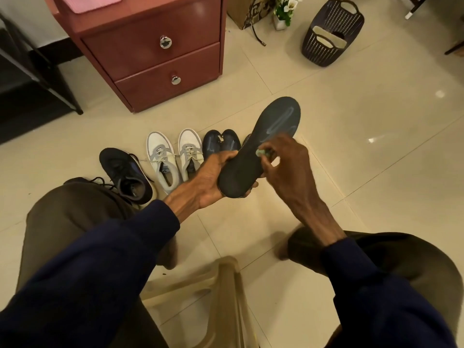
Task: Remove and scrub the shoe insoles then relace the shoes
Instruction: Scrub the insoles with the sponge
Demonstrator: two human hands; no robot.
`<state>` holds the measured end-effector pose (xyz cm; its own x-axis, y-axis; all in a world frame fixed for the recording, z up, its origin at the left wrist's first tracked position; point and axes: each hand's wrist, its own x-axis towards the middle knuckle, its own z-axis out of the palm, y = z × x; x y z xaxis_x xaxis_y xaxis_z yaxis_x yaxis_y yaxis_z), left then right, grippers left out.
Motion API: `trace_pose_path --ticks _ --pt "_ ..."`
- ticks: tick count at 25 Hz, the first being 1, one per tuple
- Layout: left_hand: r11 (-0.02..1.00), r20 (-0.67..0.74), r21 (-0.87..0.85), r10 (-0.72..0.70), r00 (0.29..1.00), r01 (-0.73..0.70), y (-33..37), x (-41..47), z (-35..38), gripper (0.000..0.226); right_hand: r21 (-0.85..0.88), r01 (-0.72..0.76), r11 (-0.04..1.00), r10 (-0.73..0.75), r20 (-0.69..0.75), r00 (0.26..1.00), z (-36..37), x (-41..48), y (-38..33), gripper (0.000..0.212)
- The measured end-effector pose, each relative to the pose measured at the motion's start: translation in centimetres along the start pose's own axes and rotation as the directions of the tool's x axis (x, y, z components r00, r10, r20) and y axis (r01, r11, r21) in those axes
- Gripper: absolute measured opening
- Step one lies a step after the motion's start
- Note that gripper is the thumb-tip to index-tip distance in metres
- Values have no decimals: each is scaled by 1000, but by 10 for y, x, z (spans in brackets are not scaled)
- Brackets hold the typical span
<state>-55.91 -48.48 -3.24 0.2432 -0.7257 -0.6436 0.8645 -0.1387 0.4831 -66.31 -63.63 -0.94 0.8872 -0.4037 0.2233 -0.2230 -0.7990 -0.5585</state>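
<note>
Dark grey, the insole [253, 156] sits mid-frame, held above the floor [351, 126]. Its long axis slants from the heel at lower left to the rounded toe at upper right. Pale smeared streaks mark the toe half.

The left hand [213, 177] curls round the heel end. The right hand [288, 167] pinches a small pale green scrubber [261, 153] against the insole's right edge.

Behind it, in a row on the floor, lie one black shoe [125, 174], two white shoes [162, 159] with grey trim, and two more dark insoles [221, 144] side by side. A dark basket [313, 51] at upper right holds two pale insoles [325, 36].
</note>
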Motion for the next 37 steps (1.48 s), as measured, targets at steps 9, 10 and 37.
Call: trace_pose_path --ticks 9,10,37 --pt "983 -38 -173 55 998 -60 5 3 -2 32 -14 20 1000 -19 54 998 0 -3 -1 16" --pt "980 -50 -183 65 997 -74 5 4 -4 32 16 72 997 -73 93 993 5 -7 -8 16" --pt "989 -42 -143 36 998 -42 1 6 -2 41 -33 26 999 -27 -29 999 0 11 2 13"
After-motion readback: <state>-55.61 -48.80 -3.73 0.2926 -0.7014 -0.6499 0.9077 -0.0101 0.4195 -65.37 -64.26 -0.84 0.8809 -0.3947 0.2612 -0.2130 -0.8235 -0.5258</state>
